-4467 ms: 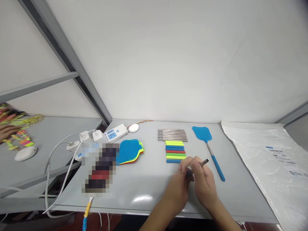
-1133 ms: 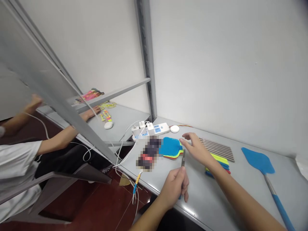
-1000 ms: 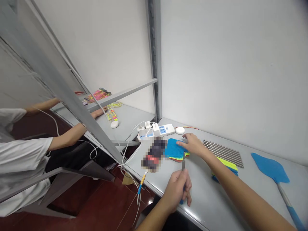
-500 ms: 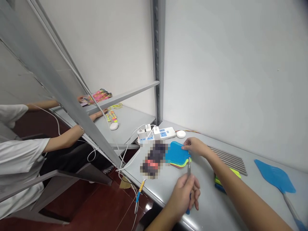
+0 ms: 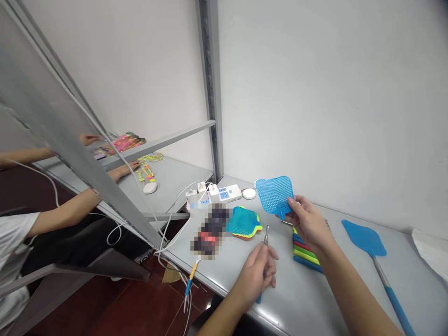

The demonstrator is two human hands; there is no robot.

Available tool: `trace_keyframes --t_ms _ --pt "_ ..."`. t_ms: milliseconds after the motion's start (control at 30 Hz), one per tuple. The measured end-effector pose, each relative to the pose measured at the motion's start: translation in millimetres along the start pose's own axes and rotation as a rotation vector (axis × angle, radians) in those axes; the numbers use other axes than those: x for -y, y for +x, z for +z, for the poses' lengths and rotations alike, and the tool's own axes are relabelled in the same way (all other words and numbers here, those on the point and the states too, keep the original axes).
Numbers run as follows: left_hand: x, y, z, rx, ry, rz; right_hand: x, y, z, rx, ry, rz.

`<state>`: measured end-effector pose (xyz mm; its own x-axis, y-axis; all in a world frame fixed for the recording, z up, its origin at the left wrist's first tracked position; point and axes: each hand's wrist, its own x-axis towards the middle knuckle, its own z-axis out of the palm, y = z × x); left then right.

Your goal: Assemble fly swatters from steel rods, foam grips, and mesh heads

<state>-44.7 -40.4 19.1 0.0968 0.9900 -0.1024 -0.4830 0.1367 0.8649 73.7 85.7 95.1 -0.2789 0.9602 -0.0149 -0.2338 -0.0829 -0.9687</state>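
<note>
My right hand (image 5: 310, 219) pinches a blue perforated fly swatter head (image 5: 275, 193) by its lower right edge and holds it up above the desk. Lower and to the left, my left hand (image 5: 257, 268) is closed around a fly swatter handle (image 5: 267, 234). Its metal tip points upward and a bit of blue grip shows beneath the fist. Head and handle are apart. A stack of swatter heads (image 5: 245, 221), blue over yellow and red, lies on the desk. Beside my right forearm is a row of handles with coloured grips (image 5: 306, 255), partly covered by the arm.
A blue swatter with its handle (image 5: 364, 238) lies at the right. Behind the stack are a power strip (image 5: 229, 192) with plugs and a white round device (image 5: 249, 193). A pixelated object (image 5: 210, 233) and cables sit left. Another person's arm (image 5: 70, 210) shows beyond the metal frame (image 5: 210, 84).
My right hand has lifted the top blue head off the stack and moved it right and up. My left hand still grips the handle. The view has shifted to the right.
</note>
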Motion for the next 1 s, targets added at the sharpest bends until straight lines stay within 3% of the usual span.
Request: trace_keyframes --t_ms 100,233,433,667,833,1000 --pt "-2 4 16.4 0.077 0.047 0.015 -1 -25 -3 -0.178 0.300 -0.062" --pt "8 15 39.8 0.113 0.155 0.027 0 -52 -11 -0.314 0.422 -0.168" --pt "31 26 57.5 0.112 0.209 0.022 2 -78 -34 -0.393 0.262 -0.231" --pt "40 33 79.6 0.135 0.249 0.025 9 -92 -63 -0.468 0.109 -0.315" --pt "49 38 95.0 0.172 0.254 0.017 14 -97 -80 -0.446 0.121 -0.310" --pt "53 36 98.9 0.203 0.263 0.027 18 -103 -88 -0.419 0.079 -0.310"
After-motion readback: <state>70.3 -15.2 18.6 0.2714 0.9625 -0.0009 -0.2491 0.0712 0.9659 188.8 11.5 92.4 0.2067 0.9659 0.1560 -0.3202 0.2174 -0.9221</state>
